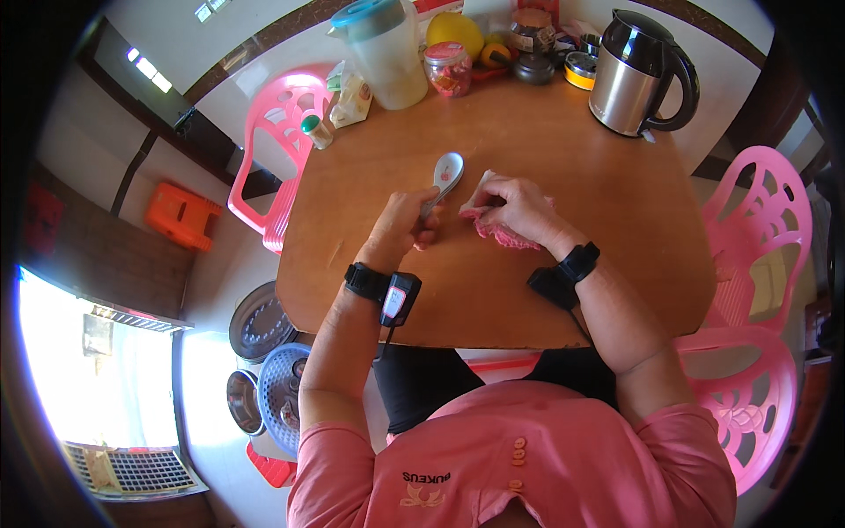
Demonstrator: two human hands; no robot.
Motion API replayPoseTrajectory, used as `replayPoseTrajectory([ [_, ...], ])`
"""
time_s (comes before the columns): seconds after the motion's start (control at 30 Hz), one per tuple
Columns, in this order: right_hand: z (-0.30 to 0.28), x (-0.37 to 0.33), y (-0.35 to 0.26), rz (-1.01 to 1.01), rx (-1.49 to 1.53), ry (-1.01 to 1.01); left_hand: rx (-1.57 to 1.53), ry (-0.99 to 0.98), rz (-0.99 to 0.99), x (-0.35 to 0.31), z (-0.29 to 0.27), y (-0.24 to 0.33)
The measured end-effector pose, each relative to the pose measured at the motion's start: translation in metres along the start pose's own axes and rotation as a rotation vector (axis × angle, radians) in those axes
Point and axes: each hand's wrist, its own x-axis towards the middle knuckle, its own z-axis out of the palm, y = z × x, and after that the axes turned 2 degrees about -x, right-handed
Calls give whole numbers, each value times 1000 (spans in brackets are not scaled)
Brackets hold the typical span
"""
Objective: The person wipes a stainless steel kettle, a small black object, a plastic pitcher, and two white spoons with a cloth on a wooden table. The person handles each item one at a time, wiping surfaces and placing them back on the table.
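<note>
Spoon [449, 167]: held over the middle of the desk [378, 295], between its far and near edges, bowl pointing to the far edge. It looks light, stiff and smooth, so probably slippery and perhaps breakable; the handle seems the safest hold. The left hand [407, 222] is closed round that handle. The right hand [521, 209], fingers curled in, grips a cloth [502, 234], likely soft and limp, best bunched.
</note>
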Motion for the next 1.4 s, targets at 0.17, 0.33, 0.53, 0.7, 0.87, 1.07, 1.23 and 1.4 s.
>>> replayPoseTrajectory([
  [0.17, 0, 0, 1, 44, 57, 0, 266, 99, 233, -13, -4, 3],
  [0.33, -1, -2, -5, 64, -3, 26, 337, 206, 263, -8, 2, 2],
  [0.53, -1, -2, 1, 85, 41, 37, 454, 410, 441, 1, -2, -9],
  [0.7, 1, 0, 8, 67, 96, 33, 537, 414, 461, -11, -17, -13],
  [0.87, 1, 1, 6, 26, 89, 33, 594, 461, 432, -25, -22, -27],
  [1.07, -1, 0, 5, 86, 99, -20, 659, 597, 593, -28, -22, -53],
  [1.23, 5, 0, -4, 102, 123, -36, 470, 531, 417, -29, -23, -55],
  [1.4, 7, 0, -10, 225, 242, -26, 426, 561, 392, -27, -23, -53],
])
